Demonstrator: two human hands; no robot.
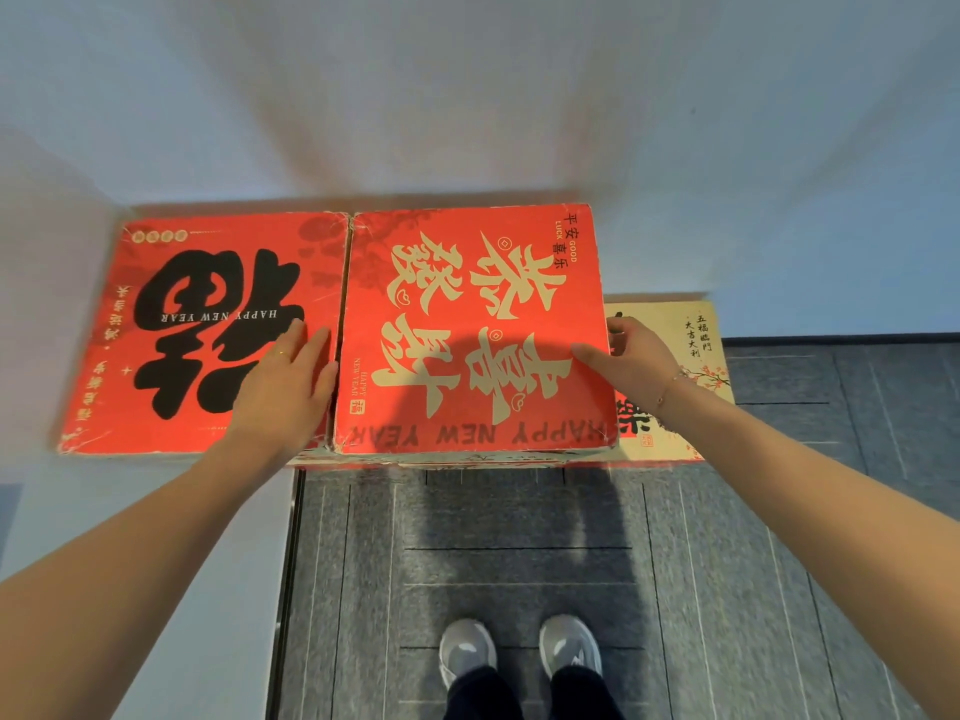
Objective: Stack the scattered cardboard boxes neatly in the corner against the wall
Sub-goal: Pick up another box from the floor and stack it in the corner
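Against the wall (467, 96), two red boxes sit side by side, the cream box (670, 356) lower. Left hand (285, 387) and right hand (636, 363) clasp the middle box (467, 324), apparently aligning it; the stacking looks nearly done.

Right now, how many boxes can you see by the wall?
3 tops show: a red box in the corner on the left, a red box in the middle between both hands, and a cream box lower on the right. Others may lie hidden underneath.
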